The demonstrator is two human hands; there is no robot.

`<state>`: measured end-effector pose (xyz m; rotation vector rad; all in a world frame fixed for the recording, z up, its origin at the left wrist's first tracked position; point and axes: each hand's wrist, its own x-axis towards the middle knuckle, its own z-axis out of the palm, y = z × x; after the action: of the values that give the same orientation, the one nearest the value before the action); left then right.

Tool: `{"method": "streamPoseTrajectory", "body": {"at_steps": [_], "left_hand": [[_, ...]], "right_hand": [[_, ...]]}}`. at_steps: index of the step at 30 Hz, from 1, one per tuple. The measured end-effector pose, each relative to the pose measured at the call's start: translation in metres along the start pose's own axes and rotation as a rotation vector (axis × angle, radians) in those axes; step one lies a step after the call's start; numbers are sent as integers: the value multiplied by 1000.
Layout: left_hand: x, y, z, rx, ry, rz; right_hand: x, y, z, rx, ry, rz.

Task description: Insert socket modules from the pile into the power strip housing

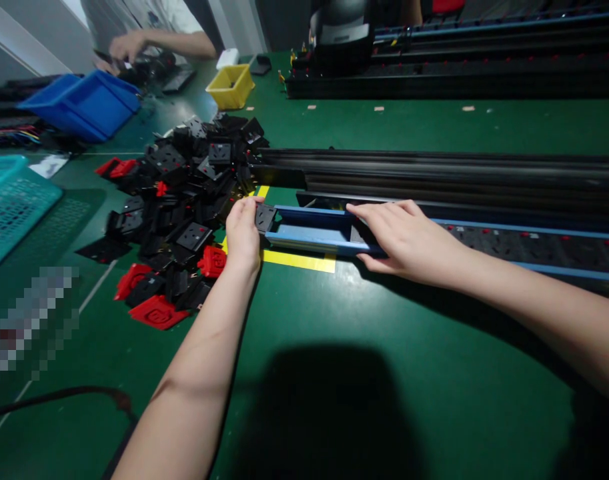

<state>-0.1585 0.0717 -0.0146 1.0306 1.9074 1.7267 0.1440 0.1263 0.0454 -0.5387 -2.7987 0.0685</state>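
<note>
A long black channel with blue edges (pixel 309 237) lies across the table, its near-left stretch showing a bare inside. Farther right along it sits a row of black socket modules (pixel 504 243) with small red parts. My left hand (pixel 243 230) is closed round a black socket module (pixel 265 218) at the channel's left end. My right hand (pixel 399 237) grips the channel from above, thumb on the near side and fingers on the far side, partly covering a dark module between the rails.
Left of the channel is a heap of black socket modules (pixel 194 237) with red pieces (pixel 159 312). Behind lie long black rails (pixel 434 170). A blue bin (pixel 91 107), yellow bin (pixel 230 87) and teal basket (pixel 19 207) stand left. Another person's hand (pixel 129 47) is at the back.
</note>
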Motion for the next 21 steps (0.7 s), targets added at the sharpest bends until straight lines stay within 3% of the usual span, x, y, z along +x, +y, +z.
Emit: {"method": "streamPoseTrajectory", "body": {"at_steps": [3,16,21], "left_hand": [[-3,2,2,0,49,15],[-12,5,3,190,55,34],[-16,8,4,223,-19,53]], "right_hand": [[0,0,0,-14,0,-11],[0,2,1,3,-8,-10],[0,1,0,-1,-14,-7]]}}
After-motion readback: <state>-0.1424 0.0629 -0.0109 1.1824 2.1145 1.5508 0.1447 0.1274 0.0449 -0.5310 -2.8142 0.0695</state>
